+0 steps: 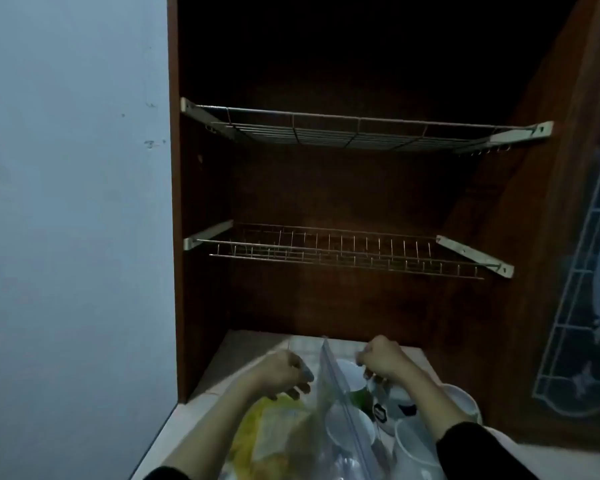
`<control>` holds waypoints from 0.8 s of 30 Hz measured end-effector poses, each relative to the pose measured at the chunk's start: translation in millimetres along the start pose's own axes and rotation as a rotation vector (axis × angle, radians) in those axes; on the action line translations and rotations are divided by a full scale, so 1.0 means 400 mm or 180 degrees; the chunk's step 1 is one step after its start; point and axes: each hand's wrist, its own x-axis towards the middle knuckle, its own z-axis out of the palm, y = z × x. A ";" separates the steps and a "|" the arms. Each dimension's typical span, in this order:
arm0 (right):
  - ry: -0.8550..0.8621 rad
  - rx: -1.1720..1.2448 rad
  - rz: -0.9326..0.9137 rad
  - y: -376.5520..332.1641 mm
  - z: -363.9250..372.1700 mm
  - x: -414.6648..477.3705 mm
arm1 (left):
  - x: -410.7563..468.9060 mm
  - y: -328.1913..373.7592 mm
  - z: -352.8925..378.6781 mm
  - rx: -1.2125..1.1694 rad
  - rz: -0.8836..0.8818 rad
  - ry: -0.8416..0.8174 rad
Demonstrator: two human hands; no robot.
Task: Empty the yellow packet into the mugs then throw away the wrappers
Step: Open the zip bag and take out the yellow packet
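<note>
A clear zip bag [329, 403] stands open on the tiled counter, its zip strip running between my hands. Yellow packets [267, 434] show through its left side. My left hand [284, 374] pinches the bag's left edge. My right hand [381, 358] grips the right edge, over the mugs. Several white mugs [349, 427] stand right of the bag, one partly under my right forearm [461, 400]. Both hands are blurred by motion.
A brown cabinet [326, 306] rises behind the counter with two bare wire racks [343, 254]. A pale blue wall [73, 237] lies to the left. The open cabinet door [575, 271] with a patterned panel stands at the right. The white tiled counter [201, 393] fills the bottom.
</note>
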 end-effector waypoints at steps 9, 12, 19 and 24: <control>0.0255 0.0285 0.0013 0.008 0.143 0.034 | 0.011 -0.077 0.123 -0.1274 0.0031 0.0248; 0.0170 0.0895 0.0140 -0.012 0.141 0.016 | 0.009 -0.081 0.140 -0.1628 0.0104 0.0264; -0.0351 0.2461 0.0361 -0.039 0.146 -0.022 | 0.010 -0.094 0.152 -0.2174 0.0201 0.0667; -0.0338 0.2962 0.0296 -0.052 0.173 -0.040 | 0.008 -0.100 0.134 -0.2223 0.0284 0.0732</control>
